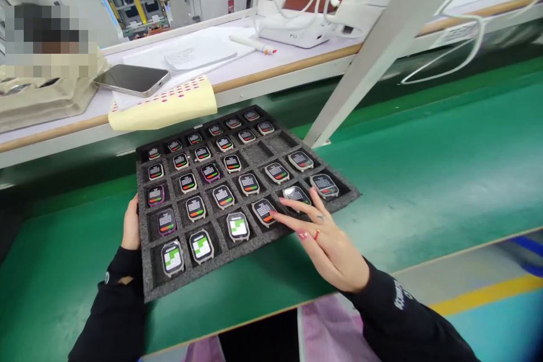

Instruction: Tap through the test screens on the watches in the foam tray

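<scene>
A dark grey foam tray [149,288] lies tilted in front of me, its compartments holding several smartwatch bodies without straps. My left hand [132,225] grips the tray's left edge, with most of its fingers hidden behind it. Over the front right part, my right hand [326,243] has its fingers spread, and a fingertip is on the screen of a smartwatch [263,212] in the front row. Most screens show small text above a red and green bar. Front-left, a smartwatch [172,258] shows a white and green screen. Two compartments near the back right contain no watch.
A green work surface [424,181] lies under the tray. Behind it, a raised shelf carries a phone [133,79], papers, a marker [252,44] and a white device [297,31] with cables. A slanted metal post [360,73] stands right of the tray. A person is at the far left.
</scene>
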The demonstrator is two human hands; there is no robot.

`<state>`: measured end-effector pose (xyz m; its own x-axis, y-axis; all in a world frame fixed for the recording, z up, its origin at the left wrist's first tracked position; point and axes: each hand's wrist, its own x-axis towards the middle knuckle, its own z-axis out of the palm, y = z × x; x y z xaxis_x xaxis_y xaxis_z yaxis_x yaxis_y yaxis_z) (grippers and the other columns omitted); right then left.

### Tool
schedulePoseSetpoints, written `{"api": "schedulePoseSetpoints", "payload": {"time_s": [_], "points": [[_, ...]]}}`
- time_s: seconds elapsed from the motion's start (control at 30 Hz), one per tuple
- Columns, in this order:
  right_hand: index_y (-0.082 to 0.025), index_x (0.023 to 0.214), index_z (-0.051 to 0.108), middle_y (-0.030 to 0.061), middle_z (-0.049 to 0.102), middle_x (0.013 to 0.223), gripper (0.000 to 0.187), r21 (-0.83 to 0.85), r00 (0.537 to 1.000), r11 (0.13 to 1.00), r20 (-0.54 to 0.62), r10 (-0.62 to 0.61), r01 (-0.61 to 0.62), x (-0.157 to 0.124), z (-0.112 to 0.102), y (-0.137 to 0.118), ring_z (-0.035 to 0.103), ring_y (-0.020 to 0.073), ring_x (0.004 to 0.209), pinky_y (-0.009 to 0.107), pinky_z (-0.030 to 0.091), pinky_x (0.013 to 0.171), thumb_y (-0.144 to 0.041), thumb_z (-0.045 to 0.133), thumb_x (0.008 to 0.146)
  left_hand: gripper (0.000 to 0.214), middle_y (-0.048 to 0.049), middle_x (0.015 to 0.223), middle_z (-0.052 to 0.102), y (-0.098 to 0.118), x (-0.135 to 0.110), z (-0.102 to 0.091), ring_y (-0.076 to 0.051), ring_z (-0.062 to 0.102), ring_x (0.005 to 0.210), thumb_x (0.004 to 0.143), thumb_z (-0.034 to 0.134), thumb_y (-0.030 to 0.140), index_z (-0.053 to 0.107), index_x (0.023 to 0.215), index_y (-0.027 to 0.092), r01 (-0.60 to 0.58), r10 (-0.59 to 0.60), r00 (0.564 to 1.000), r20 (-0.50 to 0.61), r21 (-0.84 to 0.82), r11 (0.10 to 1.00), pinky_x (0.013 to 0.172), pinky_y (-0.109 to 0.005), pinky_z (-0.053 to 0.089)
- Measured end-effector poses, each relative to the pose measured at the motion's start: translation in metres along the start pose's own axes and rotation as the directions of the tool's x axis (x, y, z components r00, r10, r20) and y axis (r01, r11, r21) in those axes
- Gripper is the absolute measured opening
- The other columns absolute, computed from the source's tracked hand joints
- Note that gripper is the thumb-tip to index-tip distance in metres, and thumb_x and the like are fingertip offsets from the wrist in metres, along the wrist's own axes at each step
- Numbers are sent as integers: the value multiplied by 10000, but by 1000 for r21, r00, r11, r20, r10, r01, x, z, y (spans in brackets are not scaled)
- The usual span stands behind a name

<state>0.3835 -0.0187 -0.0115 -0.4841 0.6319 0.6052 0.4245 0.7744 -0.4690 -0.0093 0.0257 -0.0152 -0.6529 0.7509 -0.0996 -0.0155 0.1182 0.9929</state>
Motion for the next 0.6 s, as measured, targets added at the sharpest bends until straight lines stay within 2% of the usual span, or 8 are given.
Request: {"api": "schedulePoseSetpoints", "payload": {"time_s": [0.23,0.4,0.5,0.6], "points": [[-275,1555,469,35,669,1274,528,-78,992,996,-121,34,-43,-6,-25,13,500,275,1338,592,84,1265,-99,332,1076,191,-28,775,682,14,-10,4,-302,570,1146,689,614,408,605,645,222,-9,17,998,-57,135,991,1074,-388,456],[-290,1535,504,30,685,1239,506,-103,979,992,-196,56,-78,-13,-31,20,537,291,1302,624,113,1258,-116,335,1091,104,-38,924,707,19,-12,3,-304,529,1244,629,610,306,593,686,222,-36,54,995,-79,214,976,1161,-368,365],[-279,1491,560,43,689,1245,485,-104,966,990,-251,69,-98,-15,-29,24,567,306,1270,646,136,1248,-116,336,1093,104,-56,998,704,23,-13,4,-290,545,1232,696,628,291,594,726,197,-27,50,995,-86,250,968,1159,-425,360],[-266,1405,644,57,714,1191,447,-128,924,981,-373,86,-143,-16,-28,30,602,329,1224,688,174,1224,-131,348,1099,125,-67,1025,694,25,-15,5,-274,559,1218,805,622,286,600,769,168,-11,38,995,-95,270,963,1127,-477,379]]}}
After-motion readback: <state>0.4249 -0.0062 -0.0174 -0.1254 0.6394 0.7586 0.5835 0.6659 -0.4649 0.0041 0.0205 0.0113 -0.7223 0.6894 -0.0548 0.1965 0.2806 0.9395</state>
